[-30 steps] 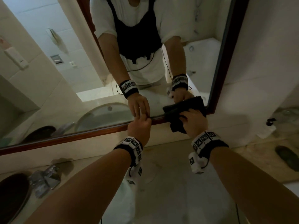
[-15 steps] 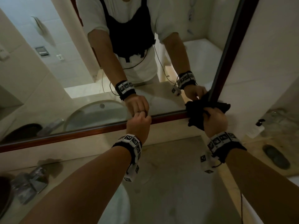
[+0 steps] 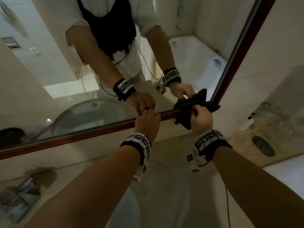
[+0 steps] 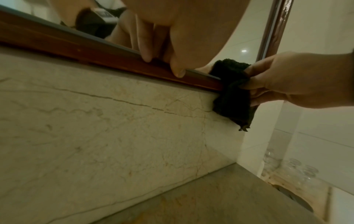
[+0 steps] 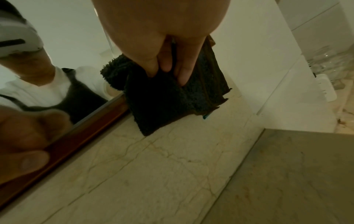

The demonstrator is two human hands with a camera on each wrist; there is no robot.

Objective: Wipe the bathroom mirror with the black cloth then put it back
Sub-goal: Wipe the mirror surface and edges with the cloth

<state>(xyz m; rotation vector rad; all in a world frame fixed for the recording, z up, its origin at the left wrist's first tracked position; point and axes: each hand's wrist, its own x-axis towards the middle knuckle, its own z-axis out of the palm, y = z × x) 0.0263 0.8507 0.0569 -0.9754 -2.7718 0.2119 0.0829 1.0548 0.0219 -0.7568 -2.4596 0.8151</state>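
Note:
The mirror point(image 3: 82, 76) has a dark wooden frame point(image 3: 65, 140). My right hand point(image 3: 201, 120) grips the crumpled black cloth point(image 3: 184, 112) against the mirror's lower right corner. The cloth lies partly over the frame and hangs onto the marble wall below. In the right wrist view, fingers point(image 5: 166, 63) dig into the cloth point(image 5: 162, 98). My left hand point(image 3: 148, 119) holds nothing, and its fingertips point(image 4: 145, 54) rest on the bottom frame, left of the cloth point(image 4: 232, 97).
Below the mirror lie a marble backsplash point(image 4: 95, 121) and a stone counter point(image 3: 172, 186) with a basin point(image 3: 125, 211). A shiny packet point(image 3: 19, 198) lies at the left. On the right ledge stand clear glasses point(image 3: 279, 116) and a dark oval object point(image 3: 263, 145).
My right hand slid the cloth rightwards along the mirror's bottom edge into the lower right corner. The left hand's fingers went from flat on the glass to bent, with tips on the frame.

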